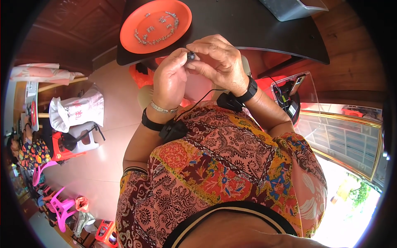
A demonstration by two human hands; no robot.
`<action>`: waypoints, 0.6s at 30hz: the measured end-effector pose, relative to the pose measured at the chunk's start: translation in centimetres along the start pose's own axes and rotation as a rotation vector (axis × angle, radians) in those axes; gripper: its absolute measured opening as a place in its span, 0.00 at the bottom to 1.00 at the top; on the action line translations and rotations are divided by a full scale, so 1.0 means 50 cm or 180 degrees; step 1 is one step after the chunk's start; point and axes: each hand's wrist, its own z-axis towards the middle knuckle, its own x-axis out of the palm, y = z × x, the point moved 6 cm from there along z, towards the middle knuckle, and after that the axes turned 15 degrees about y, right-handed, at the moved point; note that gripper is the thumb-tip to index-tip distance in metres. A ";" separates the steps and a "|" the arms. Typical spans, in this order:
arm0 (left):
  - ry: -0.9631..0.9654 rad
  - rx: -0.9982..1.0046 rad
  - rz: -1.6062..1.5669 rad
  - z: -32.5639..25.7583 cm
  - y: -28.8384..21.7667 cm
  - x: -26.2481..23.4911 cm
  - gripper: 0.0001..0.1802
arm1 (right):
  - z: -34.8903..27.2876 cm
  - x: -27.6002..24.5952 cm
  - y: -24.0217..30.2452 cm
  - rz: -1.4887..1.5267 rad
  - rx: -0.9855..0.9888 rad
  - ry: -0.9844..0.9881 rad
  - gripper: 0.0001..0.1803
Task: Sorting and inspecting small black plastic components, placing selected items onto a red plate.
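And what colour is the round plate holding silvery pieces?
The round plate is orange-red, clearest in head view.

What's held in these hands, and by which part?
A small dark piece, held between the left hand and right hand; which part is gripped cannot be told.

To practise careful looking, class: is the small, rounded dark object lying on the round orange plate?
No, the left hand and right hand hold the small, rounded dark object between them.

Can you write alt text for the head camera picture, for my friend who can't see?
A left hand and right hand hold a small dark object together. Beyond them, an orange plate with tiny silvery pieces sits on a black table; below is a colourful patterned garment.
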 end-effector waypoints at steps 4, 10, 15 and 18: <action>0.0140 -0.0070 0.0212 0.003 0.008 0.006 0.17 | -0.006 0.011 0.000 -0.0162 0.0067 -0.0133 0.19; -0.0169 -0.0053 -0.0086 0.007 0.006 0.027 0.12 | -0.013 0.016 -0.003 -0.0434 0.0029 -0.0353 0.18; -0.0163 0.0006 -0.0126 0.008 0.010 0.014 0.11 | -0.012 0.030 0.002 -0.0726 -0.0220 -0.0340 0.18; -0.0142 0.0114 -0.0175 0.004 0.014 0.009 0.11 | -0.014 0.048 -0.006 -0.0660 -0.0221 -0.0340 0.17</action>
